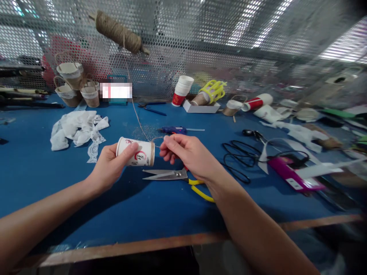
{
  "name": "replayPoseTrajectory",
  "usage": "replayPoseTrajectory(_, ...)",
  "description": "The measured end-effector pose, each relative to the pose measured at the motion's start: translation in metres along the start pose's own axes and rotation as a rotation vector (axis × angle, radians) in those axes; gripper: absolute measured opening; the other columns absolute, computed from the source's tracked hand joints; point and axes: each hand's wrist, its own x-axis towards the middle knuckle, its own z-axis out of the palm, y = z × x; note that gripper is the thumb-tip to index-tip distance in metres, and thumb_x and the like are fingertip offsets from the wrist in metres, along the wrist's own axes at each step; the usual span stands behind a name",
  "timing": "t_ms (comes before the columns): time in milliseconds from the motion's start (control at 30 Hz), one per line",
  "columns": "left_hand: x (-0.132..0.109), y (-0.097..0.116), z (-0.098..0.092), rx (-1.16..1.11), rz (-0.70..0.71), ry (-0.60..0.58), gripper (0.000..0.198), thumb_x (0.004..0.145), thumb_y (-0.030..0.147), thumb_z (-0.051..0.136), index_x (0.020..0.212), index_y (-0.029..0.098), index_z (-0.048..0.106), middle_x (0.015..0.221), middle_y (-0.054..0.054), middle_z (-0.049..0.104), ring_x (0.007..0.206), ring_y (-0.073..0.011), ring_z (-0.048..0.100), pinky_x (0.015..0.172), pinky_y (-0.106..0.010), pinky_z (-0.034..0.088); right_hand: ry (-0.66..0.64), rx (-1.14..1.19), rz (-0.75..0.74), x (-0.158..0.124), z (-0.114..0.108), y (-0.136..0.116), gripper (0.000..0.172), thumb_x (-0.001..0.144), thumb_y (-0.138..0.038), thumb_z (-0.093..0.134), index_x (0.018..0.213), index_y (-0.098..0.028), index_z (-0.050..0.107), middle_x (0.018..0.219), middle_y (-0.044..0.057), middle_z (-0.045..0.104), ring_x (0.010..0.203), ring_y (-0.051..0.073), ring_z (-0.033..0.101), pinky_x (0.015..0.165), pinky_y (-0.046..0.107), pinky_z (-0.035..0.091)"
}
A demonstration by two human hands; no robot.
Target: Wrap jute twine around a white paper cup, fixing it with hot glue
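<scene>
My left hand (112, 165) is wrapped round a white paper cup (137, 152) with red and black print, held on its side above the table. Twine (139, 121) runs down from the spool (117, 32) on the mesh wall to the cup. A band of it circles the cup's base end, at the right. My right hand (183, 151) pinches a loop of this twine just right of the cup. Below the hands lie scissors (169, 175) with yellow handles, blades apart, partly hidden by my right forearm. Behind the hands rests a blue glue gun (173, 130).
Crumpled white lace (74, 130) lies left. Small twine-handled buckets (70, 82) stand at the back left, pliers (151, 108) farther right. Stacked paper cups (182, 90) stand beside a white box (201, 107). A black cord (237, 156) and a purple box (295, 173) lie right.
</scene>
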Motion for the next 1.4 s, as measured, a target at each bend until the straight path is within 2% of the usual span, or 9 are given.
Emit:
replayPoseTrajectory(100, -0.003, 0.004, -0.002, 0.142, 0.08, -0.093, 0.023, 0.075, 0.033, 0.058, 0.075, 0.012, 0.067, 0.074, -0.004, 0.07, 0.064, -0.0142, 0.061, 0.062, -0.023, 0.048, -0.101, 0.107, 0.038, -0.001, 0.001, 0.002, 0.03, 0.08, -0.043, 0.049, 0.072, -0.015, 0.056, 0.063, 0.0, 0.056, 0.056, 0.007, 0.05, 0.05, 0.02, 0.039)
replayPoseTrajectory(200, -0.005, 0.01, -0.003, 0.259, 0.166, -0.187, 0.013, 0.073, 0.025, 0.06, 0.075, 0.014, 0.068, 0.075, -0.003, 0.07, 0.071, -0.0157, 0.062, 0.063, -0.021, 0.048, -0.102, 0.187, 0.057, 0.001, 0.002, 0.004, 0.031, 0.08, -0.043, 0.049, 0.071, -0.015, 0.056, 0.063, -0.001, 0.055, 0.056, 0.007, 0.049, 0.052, 0.021, 0.038)
replayPoseTrajectory(367, -0.002, 0.013, -0.005, 0.188, 0.022, -0.35, 0.006, 0.067, 0.022, 0.065, 0.07, 0.017, 0.068, 0.058, 0.0, 0.066, 0.067, -0.0159, 0.062, 0.057, -0.02, 0.048, -0.112, 0.177, 0.024, -0.001, 0.003, 0.004, 0.034, 0.081, -0.044, 0.045, 0.066, -0.015, 0.055, 0.062, 0.0, 0.055, 0.056, 0.008, 0.049, 0.057, 0.024, 0.039)
replayPoseTrajectory(433, 0.0, 0.011, -0.005, 0.12, -0.018, -0.348, 0.009, 0.069, 0.024, 0.064, 0.071, 0.017, 0.068, 0.061, -0.001, 0.067, 0.066, -0.0149, 0.061, 0.059, -0.021, 0.048, -0.107, 0.12, -0.004, -0.001, 0.003, 0.003, 0.035, 0.082, -0.044, 0.045, 0.065, -0.016, 0.055, 0.061, 0.0, 0.054, 0.056, 0.008, 0.048, 0.055, 0.024, 0.038)
replayPoseTrajectory(567, -0.001, 0.01, -0.005, 0.089, -0.02, -0.301, 0.015, 0.072, 0.028, 0.061, 0.067, 0.015, 0.067, 0.064, -0.002, 0.067, 0.064, -0.013, 0.06, 0.059, -0.02, 0.047, 0.057, 0.024, -0.086, 0.0, 0.002, 0.002, 0.027, 0.077, -0.043, 0.053, 0.076, -0.017, 0.058, 0.074, 0.001, 0.058, 0.067, 0.01, 0.05, 0.058, 0.023, 0.039)
replayPoseTrajectory(733, -0.003, 0.012, -0.003, 0.118, -0.037, -0.319, 0.014, 0.069, 0.027, 0.062, 0.063, 0.015, 0.066, 0.055, -0.001, 0.064, 0.055, -0.012, 0.057, 0.051, -0.019, 0.045, -0.059, 0.072, -0.086, -0.001, 0.003, 0.001, 0.019, 0.074, -0.036, 0.059, 0.081, -0.018, 0.061, 0.082, 0.001, 0.06, 0.073, 0.011, 0.053, 0.07, 0.024, 0.041)
replayPoseTrajectory(833, -0.002, 0.013, -0.002, 0.108, -0.046, -0.333, 0.015, 0.07, 0.025, 0.062, 0.058, 0.016, 0.065, 0.052, 0.0, 0.063, 0.053, -0.0106, 0.055, 0.05, -0.017, 0.044, -0.033, 0.089, -0.11, -0.002, 0.005, 0.001, 0.014, 0.073, -0.032, 0.061, 0.074, -0.018, 0.059, 0.077, -0.001, 0.058, 0.071, 0.01, 0.052, 0.07, 0.024, 0.041)
replayPoseTrajectory(1133, 0.0, 0.009, -0.003, 0.138, -0.098, -0.292, 0.018, 0.072, 0.03, 0.06, 0.068, 0.014, 0.068, 0.066, -0.003, 0.069, 0.057, -0.0127, 0.058, 0.054, -0.02, 0.046, 0.036, -0.137, -0.295, -0.004, 0.003, 0.001, 0.015, 0.078, -0.03, 0.055, 0.068, -0.018, 0.053, 0.076, 0.0, 0.054, 0.073, 0.012, 0.049, 0.07, 0.026, 0.038)
replayPoseTrajectory(1400, -0.001, 0.014, 0.0, 0.117, -0.075, -0.318, 0.014, 0.071, 0.025, 0.06, 0.067, 0.015, 0.069, 0.068, -0.003, 0.07, 0.057, -0.012, 0.059, 0.058, -0.019, 0.047, 0.059, -0.183, -0.326, -0.004, 0.004, 0.001, 0.016, 0.078, -0.028, 0.055, 0.067, -0.018, 0.051, 0.075, 0.001, 0.053, 0.073, 0.012, 0.049, 0.07, 0.026, 0.039)
